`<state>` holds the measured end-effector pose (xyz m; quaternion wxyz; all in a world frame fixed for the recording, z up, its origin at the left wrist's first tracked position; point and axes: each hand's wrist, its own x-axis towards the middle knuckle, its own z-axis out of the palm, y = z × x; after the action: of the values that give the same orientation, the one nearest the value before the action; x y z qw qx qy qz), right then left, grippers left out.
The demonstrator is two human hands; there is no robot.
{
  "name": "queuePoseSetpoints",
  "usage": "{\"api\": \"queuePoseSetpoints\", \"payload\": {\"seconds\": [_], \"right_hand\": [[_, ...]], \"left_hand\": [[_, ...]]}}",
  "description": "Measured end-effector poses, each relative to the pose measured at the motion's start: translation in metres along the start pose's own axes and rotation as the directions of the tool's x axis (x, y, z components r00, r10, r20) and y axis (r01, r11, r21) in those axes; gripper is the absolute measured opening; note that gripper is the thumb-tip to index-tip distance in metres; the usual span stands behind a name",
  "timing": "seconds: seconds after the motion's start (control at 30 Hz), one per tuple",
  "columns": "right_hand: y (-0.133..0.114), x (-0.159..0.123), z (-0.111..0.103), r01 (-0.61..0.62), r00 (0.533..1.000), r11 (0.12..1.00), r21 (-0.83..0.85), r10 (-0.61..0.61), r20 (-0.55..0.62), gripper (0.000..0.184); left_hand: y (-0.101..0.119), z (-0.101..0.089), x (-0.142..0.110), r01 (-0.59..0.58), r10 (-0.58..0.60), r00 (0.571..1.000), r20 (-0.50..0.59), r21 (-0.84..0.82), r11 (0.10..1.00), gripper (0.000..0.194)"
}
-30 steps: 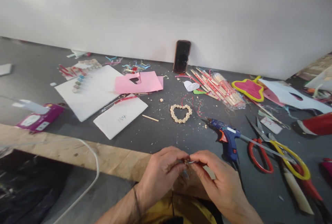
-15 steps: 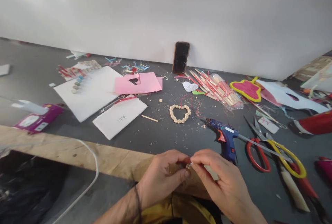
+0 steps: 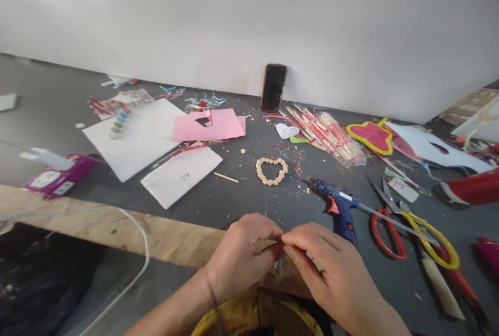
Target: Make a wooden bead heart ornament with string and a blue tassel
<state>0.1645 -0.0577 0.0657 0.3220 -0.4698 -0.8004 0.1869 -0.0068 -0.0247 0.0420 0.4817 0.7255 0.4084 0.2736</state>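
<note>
My left hand (image 3: 244, 255) and my right hand (image 3: 329, 273) meet at the table's near edge, fingertips pinched together on a tiny object (image 3: 278, 265) that I cannot make out. Both hands are closed. Just beyond them on the dark tabletop lies a heart-shaped ring of small beige pieces (image 3: 272, 171). A blue hot glue gun (image 3: 337, 206) rests to the right of my right hand.
Red-handled scissors (image 3: 384, 229) and yellow-handled scissors (image 3: 431, 232) lie at right. A bundle of wooden sticks (image 3: 323, 131), a phone (image 3: 273, 86) leaning on the wall, pink paper (image 3: 208, 124) and white sheets (image 3: 136, 136) lie further back. A white cable (image 3: 134, 268) hangs at left.
My hands stayed together at the table edge, shifting slightly; the fingers pressed closer over the small object. Nothing on the table moved.
</note>
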Motion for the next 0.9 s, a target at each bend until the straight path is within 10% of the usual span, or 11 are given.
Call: {"api": "queuePoseSetpoints", "payload": {"seconds": [0.37, 0.67, 0.9], "right_hand": [[0.027, -0.01, 0.003, -0.384, 0.908, 0.831, 0.402, 0.418, 0.003, 0.024], [0.012, -0.018, 0.028, -0.562, 0.806, 0.496, 0.662, 0.506, 0.306, 0.045], [0.01, -0.024, 0.035, -0.551, 0.805, 0.509, 0.661, 0.533, 0.261, 0.04]], "left_hand": [[-0.005, -0.001, 0.009, 0.167, -0.136, 0.986, 0.099, -0.481, 0.861, 0.016], [-0.008, 0.0, 0.008, 0.093, -0.117, 0.993, -0.006, -0.567, 0.819, 0.016], [-0.01, -0.001, 0.011, 0.161, -0.218, 0.976, -0.02, -0.608, 0.778, 0.012]]}}
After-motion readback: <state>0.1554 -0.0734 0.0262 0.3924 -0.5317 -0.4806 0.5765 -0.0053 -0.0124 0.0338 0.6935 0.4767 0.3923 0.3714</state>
